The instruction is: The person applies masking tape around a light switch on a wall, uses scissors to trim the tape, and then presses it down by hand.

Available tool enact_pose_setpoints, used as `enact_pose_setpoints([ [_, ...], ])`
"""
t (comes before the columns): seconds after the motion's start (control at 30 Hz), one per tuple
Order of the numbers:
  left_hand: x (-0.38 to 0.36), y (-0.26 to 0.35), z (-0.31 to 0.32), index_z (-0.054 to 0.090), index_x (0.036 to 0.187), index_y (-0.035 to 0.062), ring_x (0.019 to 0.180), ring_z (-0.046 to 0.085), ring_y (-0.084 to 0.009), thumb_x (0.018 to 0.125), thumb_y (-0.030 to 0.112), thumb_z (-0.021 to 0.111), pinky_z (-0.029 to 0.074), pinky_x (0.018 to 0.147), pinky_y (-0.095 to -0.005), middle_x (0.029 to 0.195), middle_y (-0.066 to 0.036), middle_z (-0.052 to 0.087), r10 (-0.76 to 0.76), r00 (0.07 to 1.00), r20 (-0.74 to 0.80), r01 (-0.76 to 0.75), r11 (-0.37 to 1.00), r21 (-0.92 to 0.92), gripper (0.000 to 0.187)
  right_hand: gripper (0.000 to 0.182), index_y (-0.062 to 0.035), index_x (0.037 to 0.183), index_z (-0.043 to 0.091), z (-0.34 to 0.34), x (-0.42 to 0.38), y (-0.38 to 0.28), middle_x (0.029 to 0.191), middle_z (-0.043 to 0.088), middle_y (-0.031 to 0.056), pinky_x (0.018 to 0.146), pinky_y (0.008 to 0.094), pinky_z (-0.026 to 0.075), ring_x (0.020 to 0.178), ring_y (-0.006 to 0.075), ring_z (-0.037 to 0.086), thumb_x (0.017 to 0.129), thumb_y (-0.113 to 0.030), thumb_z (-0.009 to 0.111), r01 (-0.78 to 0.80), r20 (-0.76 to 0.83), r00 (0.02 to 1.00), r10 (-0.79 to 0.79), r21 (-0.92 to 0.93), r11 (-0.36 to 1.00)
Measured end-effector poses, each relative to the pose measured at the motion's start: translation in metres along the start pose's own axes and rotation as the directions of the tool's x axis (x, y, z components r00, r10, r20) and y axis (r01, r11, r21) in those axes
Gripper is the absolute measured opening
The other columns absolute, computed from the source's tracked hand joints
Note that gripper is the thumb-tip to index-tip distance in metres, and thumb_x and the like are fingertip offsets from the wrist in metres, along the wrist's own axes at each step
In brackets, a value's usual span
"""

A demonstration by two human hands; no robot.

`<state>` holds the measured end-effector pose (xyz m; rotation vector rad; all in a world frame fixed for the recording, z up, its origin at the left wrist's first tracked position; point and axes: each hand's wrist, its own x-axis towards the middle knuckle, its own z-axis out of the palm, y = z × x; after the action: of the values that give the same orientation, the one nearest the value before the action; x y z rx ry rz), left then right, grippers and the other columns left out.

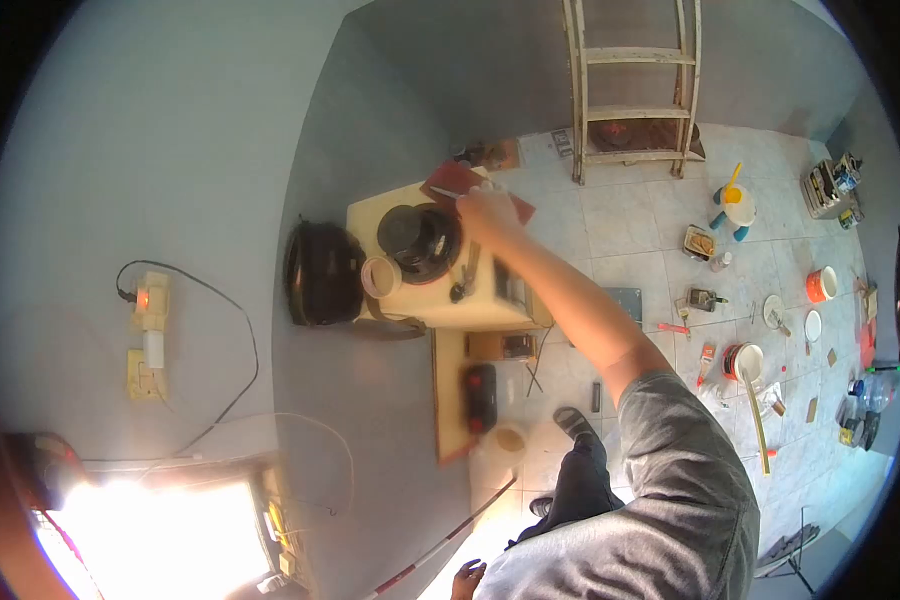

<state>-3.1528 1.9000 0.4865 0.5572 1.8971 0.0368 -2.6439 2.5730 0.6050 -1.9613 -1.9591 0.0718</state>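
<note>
My right hand (490,212) reaches out over a small cream cabinet (480,300), on top of a dark red sheet (453,180). Its fingers are closed around a slim pale tool (444,192) that points left; I cannot make out its exact kind. Beside the hand stands a round black container (420,243), with a pale-rimmed tub (380,277) and a small dark-ended tool (462,288) near it. My left hand (467,578) hangs low beside my body, partly cut off by the frame, its fingers loosely bent and apart with nothing visible in them.
A black bag (325,273) rests against the wall left of the cabinet. A ladder (635,110) leans at the back. Paint buckets (743,362), a small stool (738,208) and several tools lie on the tiled floor. A cord (245,320) hangs from the wall socket.
</note>
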Motion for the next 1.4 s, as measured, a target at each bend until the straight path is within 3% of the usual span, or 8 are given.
enact_pose_setpoints([
  [0.03,0.002,0.002,0.001,0.063,0.14,0.0042,0.105,0.076,-0.0238,0.101,0.027,0.075,0.06,0.085,-0.0348,0.119,-0.018,0.075,0.006,1.0,0.005,-0.006,1.0,0.012,0.047,0.018,-0.0058,0.099,0.079,0.004,0.001,-0.001,0.103,0.074,0.0161,0.088,0.0495,0.055,0.107,0.0346,0.07,0.09,-0.014,0.066,0.01,-0.066,0.998,-0.012,-0.029,1.0],
  [0.07,0.003,0.004,0.001,0.063,0.14,0.0042,0.105,0.075,-0.0237,0.101,0.027,0.075,0.06,0.085,-0.0348,0.119,-0.018,0.075,0.012,1.0,0.009,-0.012,1.0,0.022,0.047,0.026,-0.0051,0.119,0.076,-0.01,0.003,-0.004,0.122,0.072,0.0157,0.102,0.05,0.05,0.12,0.0319,0.066,0.097,-0.015,0.065,-0.038,0.127,0.991,0.039,-0.011,0.999],
  [0.5,0.001,0.004,-0.007,0.064,0.141,0.0052,0.108,0.075,-0.0231,0.1,0.032,0.076,0.06,0.085,-0.0343,0.118,-0.017,0.076,0.064,0.998,0.019,-0.065,0.996,0.054,0.05,0.019,-0.0076,0.11,0.079,-0.006,0.018,0.007,0.114,0.076,0.016,0.09,0.0464,0.052,0.113,0.0309,0.07,0.097,-0.017,0.067,-0.102,0.113,0.99,0.09,0.109,0.989],
  [0.63,-0.023,0.021,-0.009,0.066,0.139,0.0068,0.114,0.073,-0.0297,0.1,0.045,0.072,0.057,0.097,-0.0373,0.125,-0.02,0.075,0.204,0.978,0.041,-0.204,0.9,0.386,0.055,0.021,-0.0072,0.113,0.079,0.008,0.03,0.005,0.113,0.077,0.0117,0.088,0.0444,0.048,0.112,0.03,0.07,0.099,-0.016,0.065,-0.037,0.205,0.978,0.044,-0.037,0.999],
  [0.7,-0.011,0.019,-0.011,0.066,0.138,0.0077,0.115,0.073,-0.0326,0.1,0.047,0.071,0.054,0.102,-0.0387,0.126,-0.022,0.075,0.182,0.981,0.068,-0.194,0.897,0.397,0.055,0.019,-0.0109,0.098,0.079,0.032,0.032,0.007,0.095,0.077,0.0088,0.082,0.0433,0.051,0.096,0.0266,0.073,0.095,-0.02,0.063,-0.009,-0.02,1.0,0.006,-0.137,0.991],
  [0.83,0.004,0.012,-0.022,0.066,0.137,0.0049,0.112,0.074,-0.0288,0.101,0.045,0.07,0.056,0.099,-0.0366,0.122,-0.019,0.077,0.215,0.973,0.079,-0.226,0.853,0.47,0.054,0.019,-0.0108,0.098,0.079,0.039,0.026,0.01,0.094,0.077,0.0072,0.085,0.0427,0.05,0.096,0.0265,0.073,0.095,-0.021,0.062,0.02,-0.067,0.997,-0.033,-0.179,0.984],
  [1.03,-0.002,0.032,-0.036,0.063,0.138,0.0006,0.108,0.076,-0.0229,0.106,0.04,0.063,0.059,0.089,-0.0339,0.126,-0.017,0.075,0.141,0.987,0.079,-0.153,0.973,0.172,0.051,0.026,-0.0029,0.115,0.075,0.023,0.02,0.006,0.115,0.075,0.0131,0.092,0.045,0.051,0.112,0.0291,0.069,0.098,-0.018,0.064,0.068,-0.035,0.997,-0.073,-0.123,0.99],
  [1.4,0.0,0.079,-0.02,0.067,0.136,0.0059,0.117,0.073,-0.0311,0.104,0.04,0.063,0.056,0.097,-0.04,0.124,-0.02,0.075,0.306,0.94,0.153,-0.341,0.793,0.505,0.048,0.021,-0.0014,0.107,0.067,-0.05,0.001,0.026,0.104,0.071,0.0162,0.085,0.0447,0.053,0.105,0.0325,0.068,0.088,-0.012,0.067,0.12,-0.341,0.936,-0.087,0.076,0.99],
])
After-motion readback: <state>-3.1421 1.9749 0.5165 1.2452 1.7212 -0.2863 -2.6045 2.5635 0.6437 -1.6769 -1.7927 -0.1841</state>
